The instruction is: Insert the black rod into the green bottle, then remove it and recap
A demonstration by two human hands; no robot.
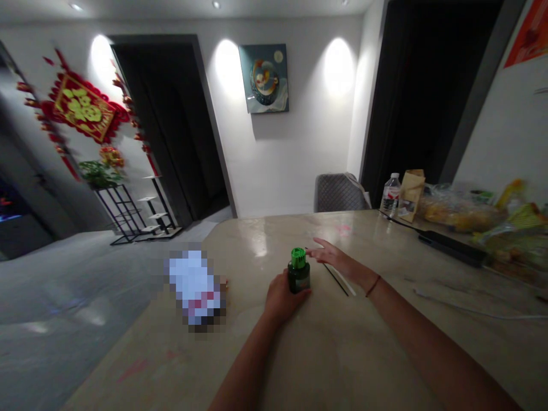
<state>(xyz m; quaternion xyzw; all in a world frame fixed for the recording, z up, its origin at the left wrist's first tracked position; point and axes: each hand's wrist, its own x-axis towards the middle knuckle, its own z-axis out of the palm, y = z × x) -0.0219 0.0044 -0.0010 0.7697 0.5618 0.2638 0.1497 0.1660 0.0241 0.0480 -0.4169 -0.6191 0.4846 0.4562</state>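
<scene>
Left grip [280, 298]: curled around the lower side of the dark green bottle, fingers wrapped against it, thumb hidden behind it.

Right grip [331, 257]: spread flat and open, palm down, hovering just past the bottle's cap; its fingertips [314, 246] point toward the cap and sit just beside it. Whether they touch cannot be told. A thin dark bracelet [373, 286] circles the wrist.

Dark green bottle [298, 279]: upright on the bench, inside the left grip, with a bright green ribbed cap [298, 258] on top.

Beside the grips: a thin black stick [336, 279] and a pale strip [345, 279] lie on the bench beneath the right forearm. A pixelated, unreadable object [194, 288] sits just left of the left grip.

Bench [274, 365]: polished pale stone, its surface reflecting the lights.

Far right of the grips: a clear water bottle [390, 195], a brown paper bag [411, 194], plastic bags of food [460, 211], and a long black box [451, 248]. A white cable [471, 311] runs along the bench.

Beyond the bench: a grey chair [340, 193], a framed painting [264, 79], and a red and gold wall hanging [81, 108].
</scene>
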